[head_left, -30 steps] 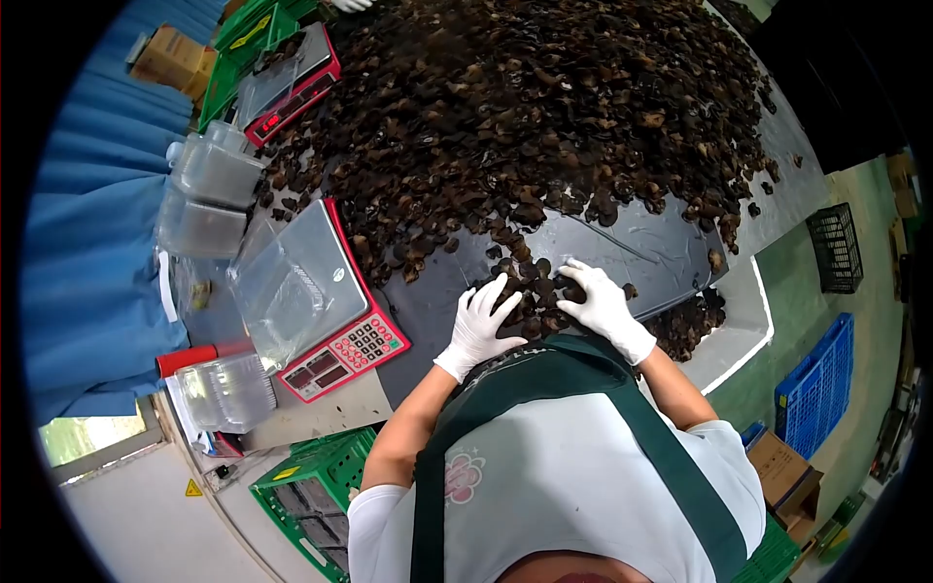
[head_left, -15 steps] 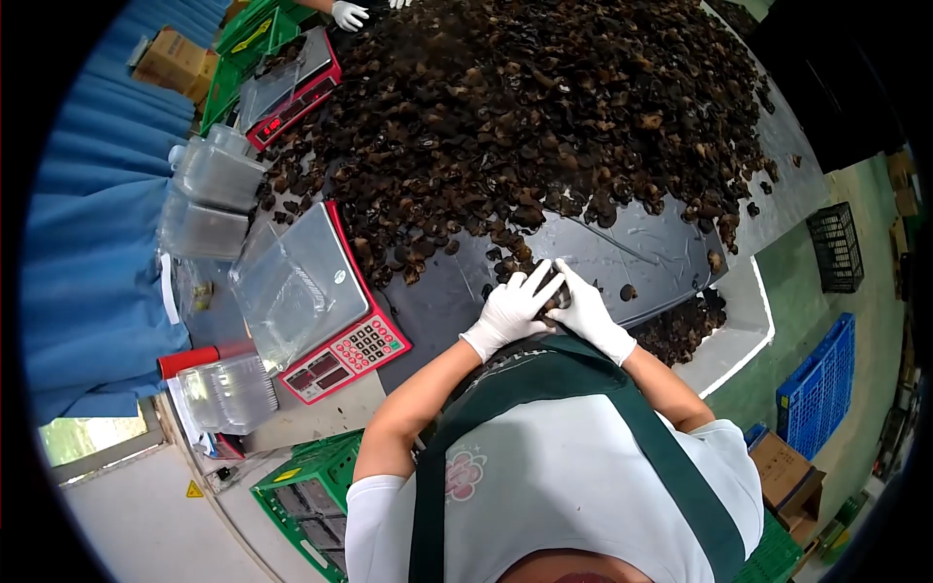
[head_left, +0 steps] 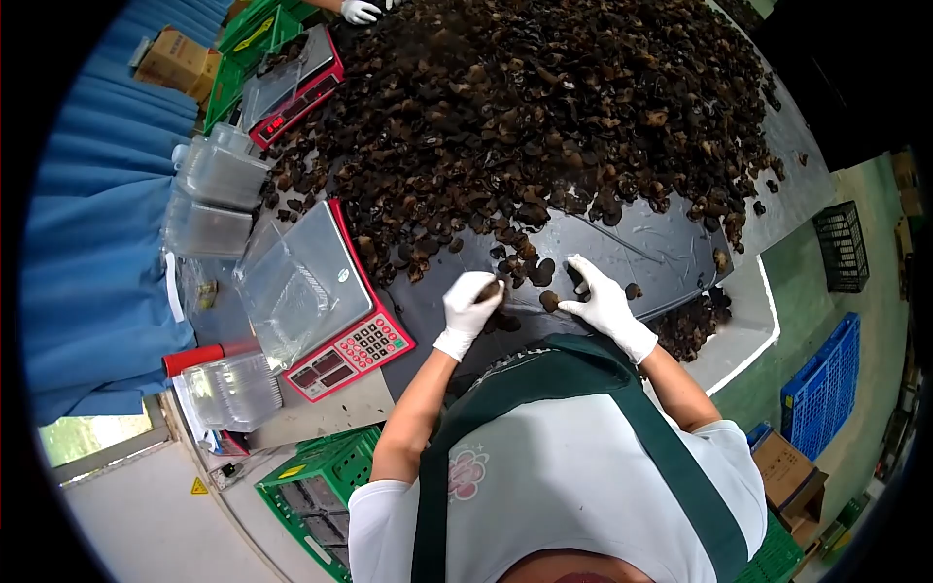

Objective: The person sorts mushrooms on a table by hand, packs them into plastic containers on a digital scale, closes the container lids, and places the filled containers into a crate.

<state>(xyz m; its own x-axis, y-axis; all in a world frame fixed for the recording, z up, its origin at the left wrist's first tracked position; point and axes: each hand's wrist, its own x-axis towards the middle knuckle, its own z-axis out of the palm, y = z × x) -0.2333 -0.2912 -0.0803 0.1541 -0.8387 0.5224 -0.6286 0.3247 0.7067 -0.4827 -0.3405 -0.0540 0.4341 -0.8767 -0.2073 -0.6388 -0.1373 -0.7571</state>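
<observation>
My left hand (head_left: 470, 309), in a white glove, is closed around dark wood ear mushrooms, one showing at the fingertips. More dark pieces lie just below those fingers. My right hand (head_left: 604, 309), also gloved, has its thumb and fingers spread. Its thumb tip is at a single brown wood ear mushroom (head_left: 549, 300); whether they touch I cannot tell. Between and beyond the hands, several loose pieces lie on the dark tabletop (head_left: 428, 301). A large heap of wood ear mushrooms (head_left: 544, 107) covers the table farther off.
A red scale (head_left: 350, 355) with a clear plastic box on it stands at left. Beyond it are stacked clear boxes (head_left: 209, 228) and a second scale (head_left: 296, 97). Another person's gloved hand (head_left: 360, 12) is at the top. A white bin (head_left: 753, 316) holds mushrooms at right.
My hands were together at the table's near edge; they have moved apart, left hand leftward, right hand rightward. The left hand now holds mushrooms and the right has spread.
</observation>
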